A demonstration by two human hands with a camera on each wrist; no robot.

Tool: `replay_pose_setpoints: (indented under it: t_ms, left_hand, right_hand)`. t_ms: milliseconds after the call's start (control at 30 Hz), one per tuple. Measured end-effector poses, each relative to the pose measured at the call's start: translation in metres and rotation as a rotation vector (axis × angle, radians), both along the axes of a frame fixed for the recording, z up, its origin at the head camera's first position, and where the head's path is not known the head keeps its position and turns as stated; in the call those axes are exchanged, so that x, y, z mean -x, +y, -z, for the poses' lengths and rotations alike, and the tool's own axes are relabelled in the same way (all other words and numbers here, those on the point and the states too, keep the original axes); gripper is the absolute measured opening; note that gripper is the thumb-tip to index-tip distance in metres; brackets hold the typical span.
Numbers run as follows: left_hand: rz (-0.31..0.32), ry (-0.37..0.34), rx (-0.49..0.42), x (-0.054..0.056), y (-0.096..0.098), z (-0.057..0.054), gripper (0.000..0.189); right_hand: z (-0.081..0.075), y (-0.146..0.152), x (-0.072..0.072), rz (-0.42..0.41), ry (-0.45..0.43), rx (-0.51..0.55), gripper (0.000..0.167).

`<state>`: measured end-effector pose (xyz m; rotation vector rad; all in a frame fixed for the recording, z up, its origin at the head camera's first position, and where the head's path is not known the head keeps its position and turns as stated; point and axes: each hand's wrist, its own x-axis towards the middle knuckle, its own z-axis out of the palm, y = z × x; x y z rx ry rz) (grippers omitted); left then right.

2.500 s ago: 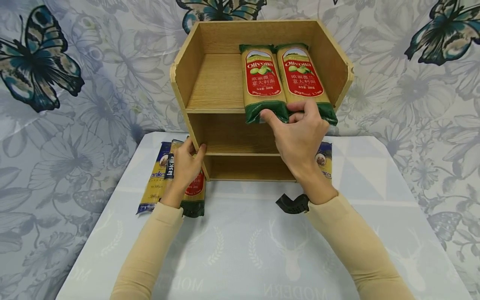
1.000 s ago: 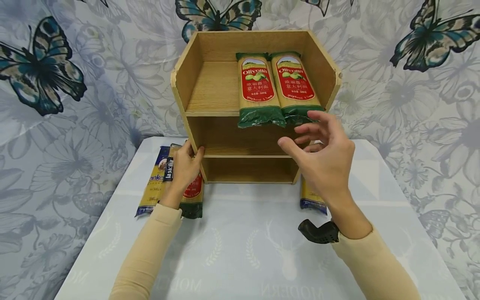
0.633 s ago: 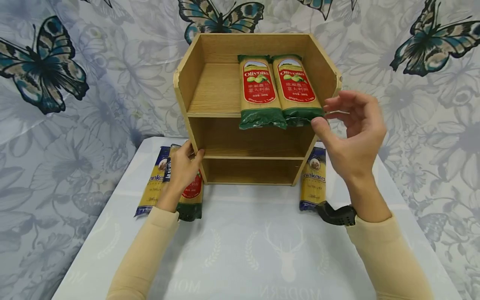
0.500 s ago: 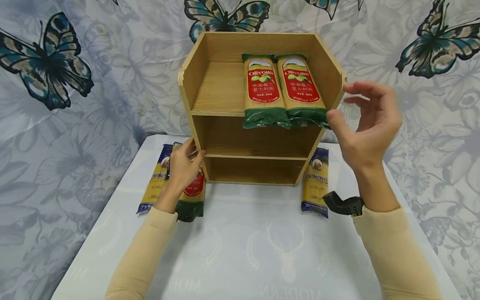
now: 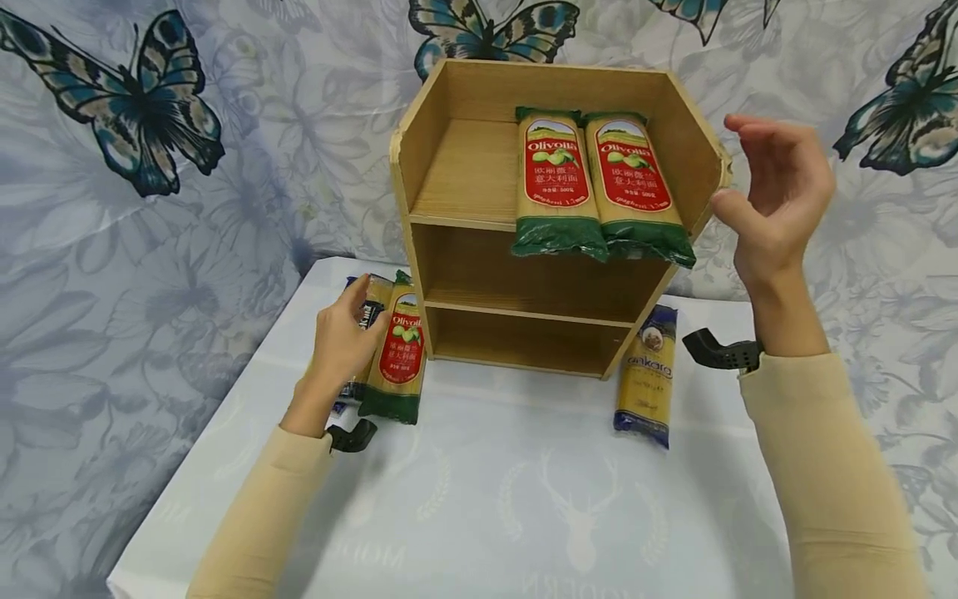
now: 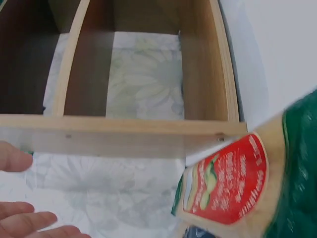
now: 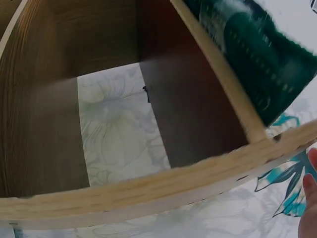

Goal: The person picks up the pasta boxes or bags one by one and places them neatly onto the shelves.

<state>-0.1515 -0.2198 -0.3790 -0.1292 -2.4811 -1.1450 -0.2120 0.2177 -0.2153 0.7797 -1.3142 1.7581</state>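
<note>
Wooden shelf unit [image 5: 467, 170], upper centre of the frame, is bearing two red-labelled pasta packs [image 5: 556, 166], their green ends [image 5: 560, 237] overhanging, any handling probably calling for level support; left hand [image 5: 338, 341], left of centre, and right hand [image 5: 786, 200], upper right, are flanking it, fingers parted from thumbs, pinching nothing.

Soft light leaves faint shadows on the table [image 5: 479, 433] — and the 2 wrist views look slightly blurred.

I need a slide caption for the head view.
Two red-labelled packets overhang the wooden top shelf, the left hand lower than the right hand.
</note>
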Motion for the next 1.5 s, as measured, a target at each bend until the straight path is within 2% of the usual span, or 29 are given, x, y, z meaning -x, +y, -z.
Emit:
replay_pose_setpoints:
  t_ms: [167, 333, 533, 667, 833, 1067, 1267, 1367, 1500]
  left_hand:
    - [-0.050, -0.043, 0.029, -0.011, -0.017, 0.007, 0.063]
    - [-0.113, -0.098, 0.047, -0.020, -0.032, 0.017, 0.063]
    - [-0.210, -0.158, 0.063, -0.035, -0.038, 0.032, 0.054]
    - [-0.234, -0.177, 0.058, -0.039, -0.040, 0.043, 0.048]
    - [-0.244, -0.190, 0.053, -0.040, -0.042, 0.053, 0.046]
    - [-0.251, -0.256, 0.072, -0.042, -0.035, 0.063, 0.047]
    - [-0.220, -0.333, 0.071, -0.044, -0.019, 0.070, 0.047]
    - [-0.232, -0.367, 0.086, -0.045, -0.011, 0.070, 0.044]
    - [-0.245, -0.444, 0.178, -0.045, -0.002, 0.065, 0.041]
  right_hand:
    - [0.003, 0.004, 0.016, -0.083, -0.021, 0.012, 0.039]
    - [0.005, 0.005, 0.021, -0.154, -0.023, 0.053, 0.035]
    - [0.007, 0.007, 0.025, -0.190, -0.031, 0.080, 0.036]
    - [0.008, 0.011, 0.026, -0.212, -0.027, 0.082, 0.035]
    - [0.010, 0.014, 0.027, -0.218, -0.026, 0.035, 0.037]
    - [0.011, 0.014, 0.026, -0.221, -0.046, 0.025, 0.036]
    - [0.011, 0.016, 0.026, -0.231, -0.064, 0.034, 0.038]
    - [0.012, 0.017, 0.025, -0.254, -0.074, 0.030, 0.039]
    - [0.013, 0.019, 0.026, -0.264, -0.076, 0.010, 0.040]
